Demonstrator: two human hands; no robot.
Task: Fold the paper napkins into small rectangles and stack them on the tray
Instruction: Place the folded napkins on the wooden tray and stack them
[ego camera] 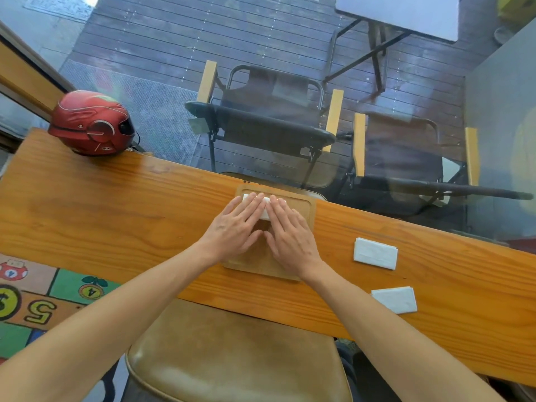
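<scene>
Left hand [236, 224] and right hand [291, 232], fingers flat, press the folded napkin [265, 209] into the tray [307, 208], likely setting creases; two napkins [375, 253] wait right.

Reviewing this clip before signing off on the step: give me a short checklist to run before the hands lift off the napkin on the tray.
1. Napkin lies inside the tray: ok.
2. Left hand and right hand press it flat, fingers straight: ok.
3. Fold finished into a small rectangle: cannot tell, hands cover it.
4. Two more napkins, far and near, wait on the table, off the tray: ok.
5. Red helmet is well away from the work: ok.
</scene>
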